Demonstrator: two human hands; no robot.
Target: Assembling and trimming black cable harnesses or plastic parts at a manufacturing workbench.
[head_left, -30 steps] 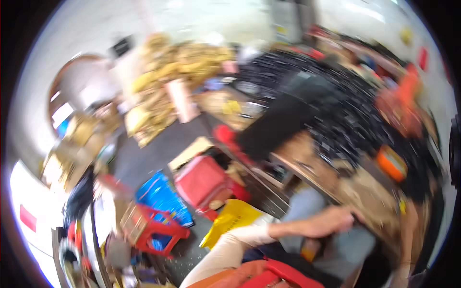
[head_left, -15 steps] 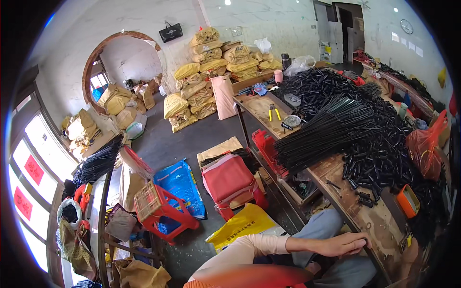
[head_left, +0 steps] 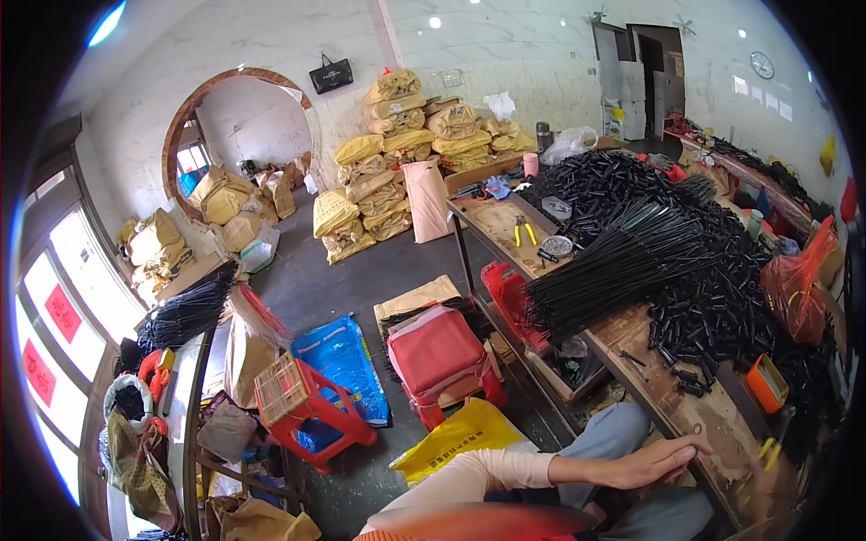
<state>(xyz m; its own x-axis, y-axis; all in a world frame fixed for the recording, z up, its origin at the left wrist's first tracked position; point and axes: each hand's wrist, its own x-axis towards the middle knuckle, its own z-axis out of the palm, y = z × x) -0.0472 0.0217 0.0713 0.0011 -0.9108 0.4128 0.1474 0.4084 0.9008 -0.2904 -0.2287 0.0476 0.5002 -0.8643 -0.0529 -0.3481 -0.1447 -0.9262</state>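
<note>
Nearest: left hand (head_left: 663,462), pale sleeve pushed to the forearm, at the edge of a worn brown wooden workbench (head_left: 672,401), above grey-trousered legs (head_left: 613,431). Its fingers lie together, slightly bent; cannot tell whether they grip anything. Right hand (head_left: 771,491), low at the right, blurred; a tool with yellow handles (head_left: 769,453) shows just at it, over the bench's near end. Whether that hand grasps the tool or only overlaps it in view, cannot tell.

Further up the bench: an orange open-topped box (head_left: 765,386), tilted, beside a broad heap of short black cylindrical pieces (head_left: 713,307). A thick bundle of thin black rods (head_left: 604,261) lies across the heap's near side, ends jutting past the bench edge. Beyond it, yellow-handled pliers (head_left: 525,233) on bare wood.

Floor, left of bench: yellow printed plastic sack (head_left: 460,440), red cushioned seat (head_left: 437,352), blue plastic sheet (head_left: 347,347).

Far: stacked tan and yellow sacks (head_left: 397,153) by the pale wall; round clock (head_left: 762,64) upper right.
</note>
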